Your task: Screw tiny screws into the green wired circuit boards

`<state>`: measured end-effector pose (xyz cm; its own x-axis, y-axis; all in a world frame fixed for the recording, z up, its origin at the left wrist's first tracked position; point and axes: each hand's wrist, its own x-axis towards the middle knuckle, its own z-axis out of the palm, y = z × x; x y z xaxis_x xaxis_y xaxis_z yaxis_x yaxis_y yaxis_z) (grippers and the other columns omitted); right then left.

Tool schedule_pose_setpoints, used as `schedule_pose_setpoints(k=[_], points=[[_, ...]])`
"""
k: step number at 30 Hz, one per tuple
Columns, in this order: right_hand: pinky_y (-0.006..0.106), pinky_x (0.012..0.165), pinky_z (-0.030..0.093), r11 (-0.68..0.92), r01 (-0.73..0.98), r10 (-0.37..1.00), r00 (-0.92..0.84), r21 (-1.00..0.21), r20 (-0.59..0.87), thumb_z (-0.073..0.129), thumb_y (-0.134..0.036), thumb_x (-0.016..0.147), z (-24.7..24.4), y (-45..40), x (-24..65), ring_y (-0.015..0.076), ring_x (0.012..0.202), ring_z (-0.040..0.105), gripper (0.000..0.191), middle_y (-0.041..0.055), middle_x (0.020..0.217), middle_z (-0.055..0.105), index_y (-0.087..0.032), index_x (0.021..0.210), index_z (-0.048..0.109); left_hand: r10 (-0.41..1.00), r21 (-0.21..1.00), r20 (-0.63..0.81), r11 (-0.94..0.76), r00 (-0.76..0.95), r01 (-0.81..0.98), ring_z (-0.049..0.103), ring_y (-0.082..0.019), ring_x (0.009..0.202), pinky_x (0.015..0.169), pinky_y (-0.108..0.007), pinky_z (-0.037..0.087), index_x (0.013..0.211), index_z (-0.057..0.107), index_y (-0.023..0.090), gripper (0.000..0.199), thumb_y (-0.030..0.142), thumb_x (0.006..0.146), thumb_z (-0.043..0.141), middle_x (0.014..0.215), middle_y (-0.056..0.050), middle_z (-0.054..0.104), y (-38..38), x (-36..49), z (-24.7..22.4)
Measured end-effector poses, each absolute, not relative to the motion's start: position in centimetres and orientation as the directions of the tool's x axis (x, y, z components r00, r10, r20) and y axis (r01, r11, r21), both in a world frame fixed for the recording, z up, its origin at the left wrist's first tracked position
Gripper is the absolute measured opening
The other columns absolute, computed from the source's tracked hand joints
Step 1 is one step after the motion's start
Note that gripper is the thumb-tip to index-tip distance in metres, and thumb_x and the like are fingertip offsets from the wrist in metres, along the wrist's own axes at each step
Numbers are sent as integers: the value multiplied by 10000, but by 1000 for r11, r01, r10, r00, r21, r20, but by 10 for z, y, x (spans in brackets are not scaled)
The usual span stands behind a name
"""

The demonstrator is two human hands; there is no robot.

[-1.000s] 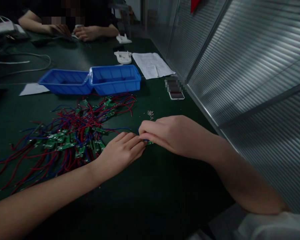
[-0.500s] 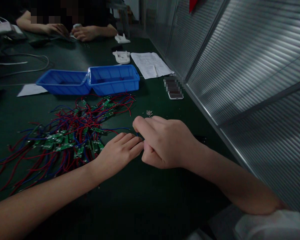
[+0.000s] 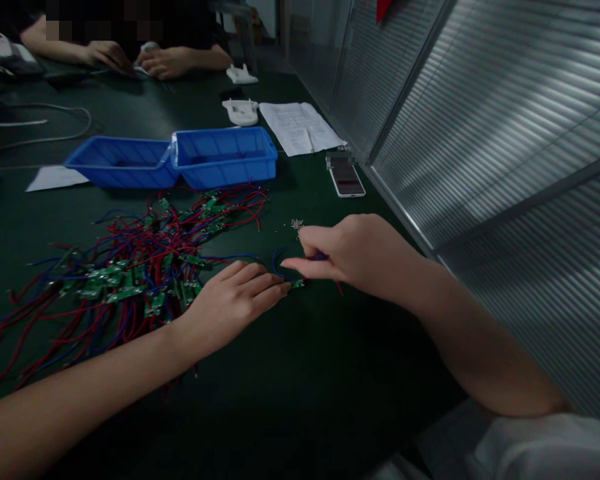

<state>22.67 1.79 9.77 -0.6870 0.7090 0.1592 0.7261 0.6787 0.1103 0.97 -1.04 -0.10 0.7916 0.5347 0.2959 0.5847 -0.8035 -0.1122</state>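
Note:
My left hand (image 3: 243, 293) rests on the dark green table, its fingertips pressed on a small green circuit board (image 3: 298, 284) with blue and red wires. Just right of it, my right hand (image 3: 363, 253) is closed around something dark, perhaps a tool handle, mostly hidden in the palm. Its fingertips are beside a small pile of tiny metal pieces (image 3: 297, 225). Left of my left hand lies a large tangled heap of green boards (image 3: 113, 277) with red and blue wires.
Two blue bins (image 3: 225, 157) stand behind the heap. Farther back are papers (image 3: 300, 127), a phone (image 3: 347, 177) and white plastic parts (image 3: 241, 112). A metal-framed partition (image 3: 405, 213) borders the right side. Another person's hands (image 3: 163, 63) are across the table.
My right hand has moved right and up, away from my left fingertips, uncovering the small board and its blue wire. My left hand has barely moved.

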Motion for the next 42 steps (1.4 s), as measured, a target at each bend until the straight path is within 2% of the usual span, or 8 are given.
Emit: schedule_pose_setpoints(k=[3, 7, 12, 16, 21, 29, 38, 42], points=[[251, 497, 151, 600, 790, 764, -612, 124, 205, 223, -586, 904, 93, 19, 225, 138, 543, 542, 566, 46, 610, 601, -174, 771, 586, 546, -118, 279, -797, 790, 592, 546, -176, 862, 725, -334, 386, 1094, 586, 227, 216, 222, 898, 493, 970, -7, 641, -10, 11, 0], [243, 485, 174, 649, 761, 753, -642, -4, 146, 348, -389, 892, 97, 18, 223, 138, 546, 533, 301, 18, 714, 633, -179, 1028, 516, 545, -145, 272, -792, 793, 593, 538, -186, 825, 711, -336, 372, 1022, 599, 216, 169, 200, 889, 495, 911, -21, 629, -10, 14, 3], [240, 482, 202, 750, 651, 658, -753, -122, 26, 334, -214, 884, 105, 11, 223, 124, 555, 531, 260, 9, 738, 632, -144, 1116, 427, 530, -172, 292, -790, 796, 588, 526, -189, 784, 670, -327, 354, 961, 593, 202, 123, 187, 875, 507, 829, -27, 602, -11, 17, 4], [244, 471, 168, 770, 638, 638, -768, -16, 48, 301, -340, 950, 105, 6, 224, 122, 556, 547, 285, 12, 684, 619, -162, 1065, 493, 525, -200, 286, -786, 802, 585, 521, -192, 788, 684, -334, 365, 956, 578, 199, 109, 186, 869, 512, 852, -29, 594, -11, 18, 3], [258, 502, 149, 623, 770, 745, -637, 137, 199, 212, -562, 921, 96, 10, 223, 147, 572, 556, 575, 53, 606, 595, -169, 750, 594, 540, -194, 260, -783, 800, 591, 523, -200, 844, 716, -342, 374, 971, 568, 206, 123, 177, 865, 512, 911, -33, 600, -12, 17, 1], [237, 488, 199, 734, 670, 679, -731, -111, 70, 352, -244, 889, 106, 10, 225, 113, 585, 534, 249, 2, 755, 627, -170, 1091, 478, 533, -195, 284, -782, 797, 592, 526, -194, 821, 678, -336, 362, 957, 572, 201, 109, 199, 881, 493, 869, -34, 593, -13, 18, 3], [249, 499, 161, 698, 708, 698, -707, 109, 118, 299, -641, 867, 101, 17, 230, 121, 542, 506, 575, 35, 607, 579, -164, 737, 594, 583, -76, 295, -775, 757, 627, 511, -182, 802, 705, -325, 374, 965, 577, 207, 136, 260, 897, 472, 883, -42, 581, -9, 16, -3], [253, 498, 172, 618, 785, 775, -618, 47, 136, 289, -542, 895, 99, 18, 228, 133, 541, 508, 481, 31, 640, 596, -175, 796, 584, 652, 38, 272, -743, 708, 669, 510, -191, 834, 732, -330, 382, 1011, 551, 178, 193, 307, 903, 456, 922, -60, 571, -6, 17, -5]])
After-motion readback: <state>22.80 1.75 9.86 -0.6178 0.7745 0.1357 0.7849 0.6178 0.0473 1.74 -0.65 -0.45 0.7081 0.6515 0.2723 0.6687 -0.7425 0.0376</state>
